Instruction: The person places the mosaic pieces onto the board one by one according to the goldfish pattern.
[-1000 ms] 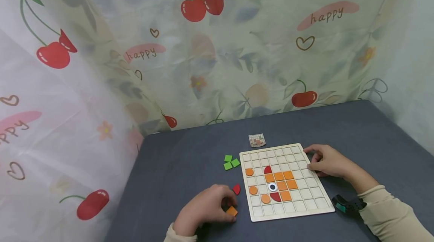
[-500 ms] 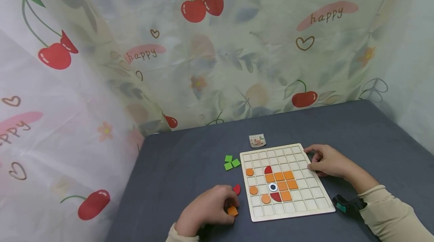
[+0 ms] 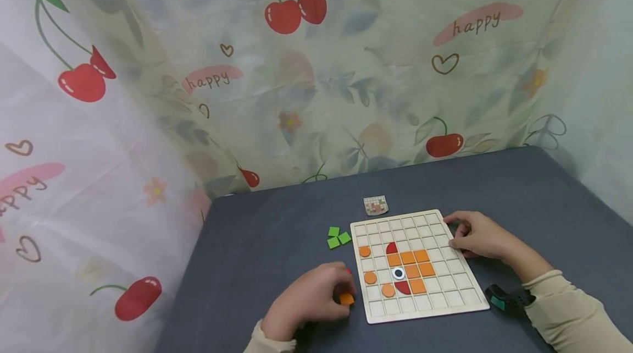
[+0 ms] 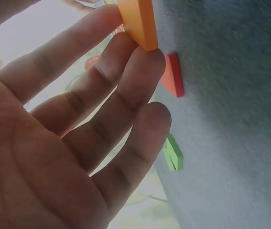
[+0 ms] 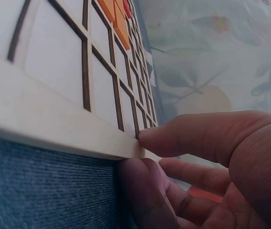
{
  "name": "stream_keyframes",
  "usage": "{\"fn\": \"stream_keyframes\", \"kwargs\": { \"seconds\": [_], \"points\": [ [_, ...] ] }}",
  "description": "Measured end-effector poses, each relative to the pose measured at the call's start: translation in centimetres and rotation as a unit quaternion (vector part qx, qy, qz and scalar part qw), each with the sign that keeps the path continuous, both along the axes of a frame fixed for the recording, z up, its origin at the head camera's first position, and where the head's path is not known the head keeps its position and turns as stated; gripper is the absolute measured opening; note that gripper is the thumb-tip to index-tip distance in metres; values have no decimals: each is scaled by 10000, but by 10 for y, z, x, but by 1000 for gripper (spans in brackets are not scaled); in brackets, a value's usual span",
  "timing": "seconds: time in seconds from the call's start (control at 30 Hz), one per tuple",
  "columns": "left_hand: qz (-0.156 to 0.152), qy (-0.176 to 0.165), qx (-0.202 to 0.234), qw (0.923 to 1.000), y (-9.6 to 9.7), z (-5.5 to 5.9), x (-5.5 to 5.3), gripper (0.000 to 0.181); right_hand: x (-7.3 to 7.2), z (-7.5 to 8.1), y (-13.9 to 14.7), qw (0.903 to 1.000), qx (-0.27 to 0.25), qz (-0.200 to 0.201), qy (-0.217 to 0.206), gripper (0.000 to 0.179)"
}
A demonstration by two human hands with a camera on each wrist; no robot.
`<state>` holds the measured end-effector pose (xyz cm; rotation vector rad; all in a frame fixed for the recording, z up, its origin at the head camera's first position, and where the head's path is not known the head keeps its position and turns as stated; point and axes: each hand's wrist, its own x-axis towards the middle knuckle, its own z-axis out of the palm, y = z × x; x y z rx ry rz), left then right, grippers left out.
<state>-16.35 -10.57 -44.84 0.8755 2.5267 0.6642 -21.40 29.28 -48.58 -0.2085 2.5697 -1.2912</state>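
Left of the wooden grid board (image 3: 460, 281), my left hand (image 3: 312, 297) pinches an orange square tile (image 3: 346, 299) at its fingertips. The left wrist view shows this orange tile (image 4: 140, 21) standing on edge against the fingers. A red quarter-round piece (image 4: 174, 76) lies on the table behind that hand, almost hidden in the head view. My right hand (image 3: 478, 236) holds the board's right edge. In the right wrist view its thumb (image 5: 173, 138) lies on the rim, with fingers at the side below. Orange squares, orange discs, two red pieces and an eye disc (image 3: 398, 273) sit on the board.
Three green square tiles (image 3: 333, 242) lie on the dark table beside the board's left edge. A small printed pattern card (image 3: 376, 205) rests behind the board. Cherry-printed curtains (image 3: 346, 94) stand at the back and sides.
My left hand has moved slightly right toward the board with the orange tile, now covering most of the loose red piece. The right hand and board stay in place.
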Motion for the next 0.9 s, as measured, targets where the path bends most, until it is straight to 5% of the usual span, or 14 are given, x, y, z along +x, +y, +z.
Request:
{"fn": "stream_keyframes", "kwargs": {
  "seconds": [0.33, 0.9],
  "points": [
    [-247, 330, 134, 9991, 21, -1, -5, 21, 1, 1, 0, 10000, 47, -22, -13, 65],
    [-1409, 1243, 472, 9810, 97, -4, -14, 19, -1, -1, 0, 10000, 44, -18, 33, 64]
  ]
}}
